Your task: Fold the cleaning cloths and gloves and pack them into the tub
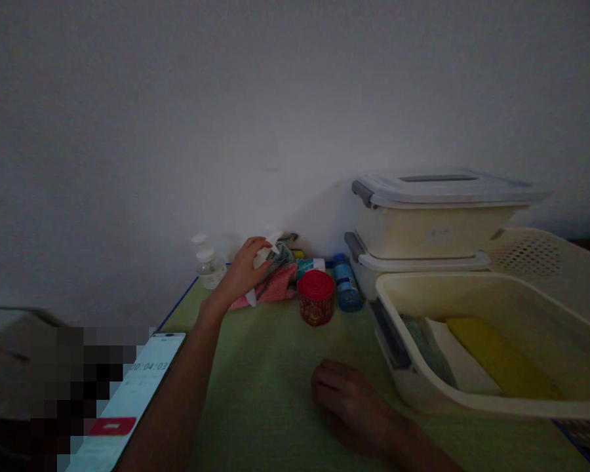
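Observation:
At the far left of the table, my left hand point(253, 262) reaches over a heap of cloths. Its fingers and thumb lie on either side of a crumpled-looking white item point(262, 257) whose kind I cannot make out. A dark patterned cloth point(284, 254) and a pink cloth point(278, 285) lie beside and below that hand. My right hand point(347, 400) rests on the green tabletop point(265, 380), its fingers curled in and nothing visible in them. Beyond it stands a round red tin point(316, 298), with a blue bottle point(347, 285) just to the tin's right.
Clear pump bottles point(209, 265) stand at the back left corner. A lit phone point(147, 373) lies by my left forearm. On the right, a cream bin point(398, 393) holds a yellow cloth point(496, 354) and other flat things; lidded boxes point(437, 229) are stacked behind it.

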Tool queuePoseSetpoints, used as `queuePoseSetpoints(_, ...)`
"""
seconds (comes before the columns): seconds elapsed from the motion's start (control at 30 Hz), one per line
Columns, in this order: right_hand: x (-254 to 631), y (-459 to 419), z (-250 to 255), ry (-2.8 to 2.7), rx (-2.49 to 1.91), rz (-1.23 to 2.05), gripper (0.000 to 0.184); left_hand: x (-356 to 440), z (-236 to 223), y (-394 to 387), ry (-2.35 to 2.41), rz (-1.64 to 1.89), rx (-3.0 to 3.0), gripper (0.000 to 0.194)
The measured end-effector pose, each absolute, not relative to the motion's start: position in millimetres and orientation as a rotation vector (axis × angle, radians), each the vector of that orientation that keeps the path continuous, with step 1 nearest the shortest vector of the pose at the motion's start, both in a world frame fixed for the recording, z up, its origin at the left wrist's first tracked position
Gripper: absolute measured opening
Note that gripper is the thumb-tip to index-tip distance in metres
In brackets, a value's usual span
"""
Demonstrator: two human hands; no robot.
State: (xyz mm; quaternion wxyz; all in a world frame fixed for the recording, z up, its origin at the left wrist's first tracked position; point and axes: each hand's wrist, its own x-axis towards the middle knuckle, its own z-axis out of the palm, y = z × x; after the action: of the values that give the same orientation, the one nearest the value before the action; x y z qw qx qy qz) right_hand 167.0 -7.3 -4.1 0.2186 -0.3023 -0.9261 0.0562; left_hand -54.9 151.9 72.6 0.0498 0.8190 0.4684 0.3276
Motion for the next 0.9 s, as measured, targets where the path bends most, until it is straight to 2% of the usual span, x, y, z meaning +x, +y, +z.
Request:
queuePoseSetpoints(0.1,166,-9,0,-2.751,-0.883,0.203,0.009,-55,55,154,1.460,0.722,2.550,0.042)
queuePoseSetpoints(0.2,166,-11,4,-2.801,-0.911,0.220,0.009,-55,46,153,1.546,0.635,2.562,0.047)
queuePoseSetpoints(0.4,165,-8,6,-2.804,-0.897,0.205,0.009,-25,79,120,1.949,0.816,2.658,0.043)
queuePoseSetpoints(0.5,165,-8,5,-2.807,-0.875,0.211,0.009,16,91,97,1.529,0.803,2.896,0.039)
queuePoseSetpoints(0.6,165,-8,4,-2.795,-0.883,0.192,0.010,55,83,90,1.075,0.399,3.198,0.034)
queuePoseSetpoints(0.63,165,-7,4,-2.788,-0.885,0.190,0.010,63,78,93,1.007,0.233,3.268,0.030)
queuePoseSetpoints(0.7,165,-7,3,-2.779,-0.880,0.198,0.010,72,69,104,0.974,0.130,3.299,0.018)
queuePoseSetpoints(0.9,166,-5,4,-2.774,-0.852,0.262,0.008,60,61,127,0.856,0.102,3.325,0.022)
